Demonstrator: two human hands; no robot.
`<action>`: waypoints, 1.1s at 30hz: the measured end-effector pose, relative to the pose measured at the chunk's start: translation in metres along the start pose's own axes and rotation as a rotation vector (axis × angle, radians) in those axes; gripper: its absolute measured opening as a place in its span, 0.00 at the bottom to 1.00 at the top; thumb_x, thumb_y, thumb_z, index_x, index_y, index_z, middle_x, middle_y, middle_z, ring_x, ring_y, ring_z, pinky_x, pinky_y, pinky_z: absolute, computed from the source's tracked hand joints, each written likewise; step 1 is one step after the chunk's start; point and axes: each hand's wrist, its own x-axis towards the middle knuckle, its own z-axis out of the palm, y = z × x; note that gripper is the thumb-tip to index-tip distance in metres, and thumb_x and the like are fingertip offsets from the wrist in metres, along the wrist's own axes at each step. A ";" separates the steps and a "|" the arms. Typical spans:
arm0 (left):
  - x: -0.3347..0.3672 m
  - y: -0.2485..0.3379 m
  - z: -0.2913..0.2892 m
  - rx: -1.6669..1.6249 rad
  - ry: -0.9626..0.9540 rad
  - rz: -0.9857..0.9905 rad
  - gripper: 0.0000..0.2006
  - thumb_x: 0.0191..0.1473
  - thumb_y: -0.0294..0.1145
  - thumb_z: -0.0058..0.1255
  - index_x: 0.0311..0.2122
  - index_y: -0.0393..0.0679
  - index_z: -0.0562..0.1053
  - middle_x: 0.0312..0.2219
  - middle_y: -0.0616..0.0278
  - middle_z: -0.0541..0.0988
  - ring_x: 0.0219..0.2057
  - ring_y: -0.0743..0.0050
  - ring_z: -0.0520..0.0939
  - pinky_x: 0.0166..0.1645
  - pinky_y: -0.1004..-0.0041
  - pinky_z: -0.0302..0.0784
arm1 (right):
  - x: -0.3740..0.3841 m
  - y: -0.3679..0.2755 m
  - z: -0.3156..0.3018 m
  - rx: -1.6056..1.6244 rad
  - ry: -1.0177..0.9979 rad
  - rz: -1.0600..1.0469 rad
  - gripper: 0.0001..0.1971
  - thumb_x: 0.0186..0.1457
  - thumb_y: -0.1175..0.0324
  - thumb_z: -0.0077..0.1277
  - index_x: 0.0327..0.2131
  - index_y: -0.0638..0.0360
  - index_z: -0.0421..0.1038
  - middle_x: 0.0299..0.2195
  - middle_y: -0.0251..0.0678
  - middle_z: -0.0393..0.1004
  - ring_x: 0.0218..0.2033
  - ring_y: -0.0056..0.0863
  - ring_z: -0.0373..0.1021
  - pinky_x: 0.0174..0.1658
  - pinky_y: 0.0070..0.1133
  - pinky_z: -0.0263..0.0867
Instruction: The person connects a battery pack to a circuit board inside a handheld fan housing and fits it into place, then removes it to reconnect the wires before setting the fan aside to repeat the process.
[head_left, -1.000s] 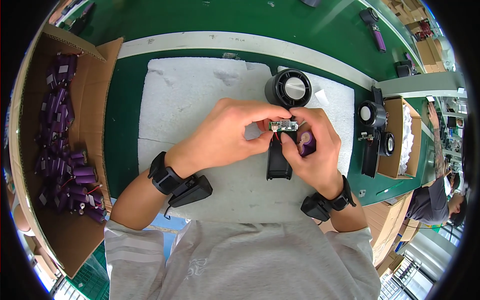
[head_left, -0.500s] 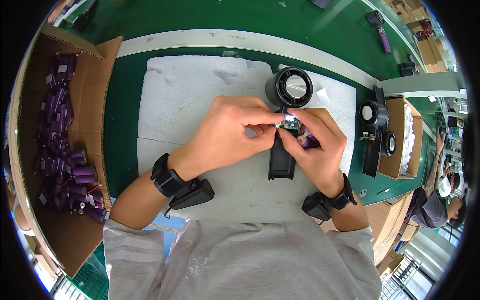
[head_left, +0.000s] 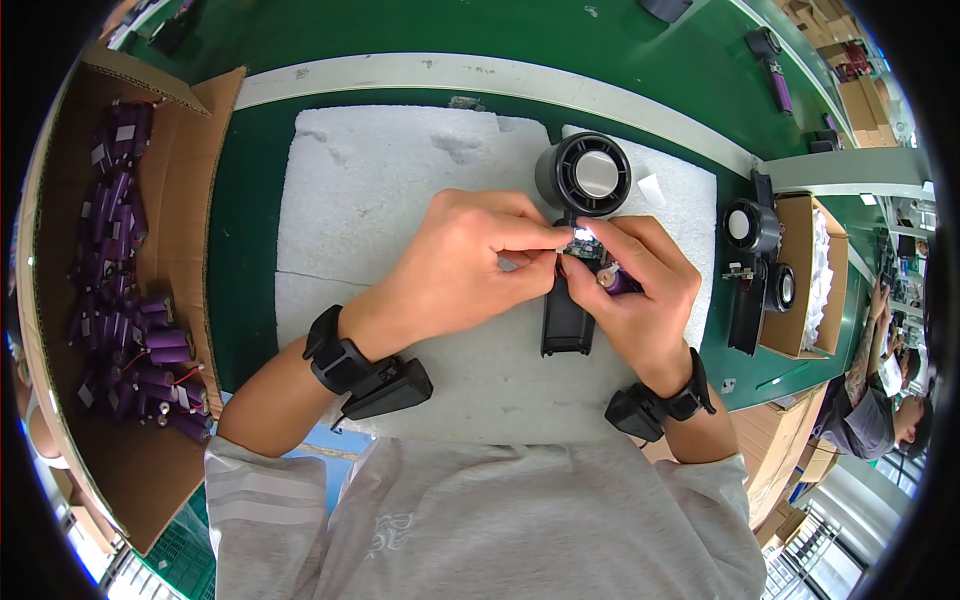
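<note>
A black handheld fan lies on the white foam sheet, its round fan head [head_left: 560, 178] away from me and its open handle shell [head_left: 567, 325] toward me. Between my fingertips, at the neck of the fan, sits a small green circuit board [head_left: 584, 247] with a bright white light on it. My left hand [head_left: 465, 250] pinches with thumb and forefinger at the board's left edge; what lies in the pinch is too small to make out. The thumb and fingers of my right hand [head_left: 645, 285] close on the board. Partly hidden under that hand is a purple battery [head_left: 622, 281].
On the left stands a cardboard box [head_left: 190, 250] holding many purple batteries [head_left: 125, 235]. To the right are more fan parts [head_left: 750, 228] and a carton with white packing [head_left: 820, 270]. Another fan with a purple battery [head_left: 775, 75] lies across the white rail [head_left: 440, 72].
Both hands keep their pinch at the circuit board. The whole bench view has shifted very slightly, and the fan and my hands sit a little farther right in the picture.
</note>
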 end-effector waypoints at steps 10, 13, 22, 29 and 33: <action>0.001 0.001 -0.004 -0.108 -0.093 -0.092 0.14 0.44 0.15 0.57 0.38 0.39 0.79 0.34 0.59 0.79 0.29 0.77 0.81 0.33 0.78 0.79 | 0.004 -0.007 -0.013 0.091 -0.108 0.228 0.13 0.40 0.77 0.62 0.34 0.62 0.78 0.32 0.33 0.74 0.25 0.18 0.68 0.25 0.14 0.63; 0.001 0.003 -0.006 -0.165 -0.142 -0.166 0.15 0.45 0.15 0.56 0.40 0.39 0.78 0.37 0.60 0.77 0.32 0.77 0.81 0.36 0.77 0.80 | 0.001 -0.005 -0.019 0.086 -0.159 0.234 0.12 0.41 0.77 0.61 0.34 0.61 0.78 0.31 0.33 0.73 0.24 0.19 0.68 0.24 0.15 0.63; 0.002 0.001 -0.002 -0.236 -0.173 -0.263 0.15 0.47 0.17 0.54 0.42 0.40 0.75 0.34 0.59 0.79 0.30 0.73 0.82 0.36 0.74 0.79 | 0.001 -0.005 -0.016 -0.012 -0.132 0.085 0.11 0.41 0.77 0.62 0.32 0.59 0.77 0.30 0.34 0.73 0.23 0.23 0.71 0.23 0.18 0.68; 0.003 -0.001 -0.001 -0.267 -0.151 -0.284 0.13 0.47 0.19 0.52 0.41 0.40 0.75 0.31 0.59 0.81 0.28 0.73 0.82 0.34 0.74 0.78 | 0.001 -0.003 -0.009 0.024 -0.055 0.098 0.10 0.41 0.78 0.63 0.31 0.60 0.77 0.30 0.35 0.73 0.22 0.23 0.72 0.23 0.18 0.68; 0.002 0.000 0.000 -0.264 -0.149 -0.300 0.13 0.48 0.19 0.52 0.41 0.39 0.75 0.30 0.58 0.80 0.28 0.73 0.82 0.33 0.74 0.78 | -0.002 -0.002 -0.011 0.024 -0.076 0.095 0.11 0.40 0.78 0.63 0.32 0.61 0.77 0.30 0.35 0.73 0.22 0.22 0.70 0.23 0.17 0.66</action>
